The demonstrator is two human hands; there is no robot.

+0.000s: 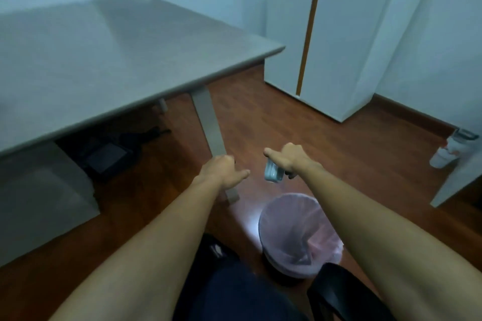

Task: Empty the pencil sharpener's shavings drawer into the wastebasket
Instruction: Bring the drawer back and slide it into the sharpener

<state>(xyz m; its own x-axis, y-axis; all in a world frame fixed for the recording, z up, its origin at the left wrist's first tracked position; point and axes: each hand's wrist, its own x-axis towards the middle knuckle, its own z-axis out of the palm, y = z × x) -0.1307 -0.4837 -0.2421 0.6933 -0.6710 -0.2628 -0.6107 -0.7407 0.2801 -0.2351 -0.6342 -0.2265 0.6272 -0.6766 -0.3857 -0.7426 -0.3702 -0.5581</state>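
Shavings drawer [272,172], a small pale blue-grey piece, hangs under my right hand [292,157], pinched by the fingers with the forefinger stretched out to the left, above the wooden floor [300,125] and beyond the wastebasket [289,219]. I see the wastebasket, lined with a pink bag, standing on the floor between my forearms, nearer to me than the drawer. My left hand [221,172] is curled with the thumb pointing right; something dark shows at its knuckles, but I cannot tell what it grips. Grey desk [91,60] fills the left, a white cabinet [339,34] stands beyond.
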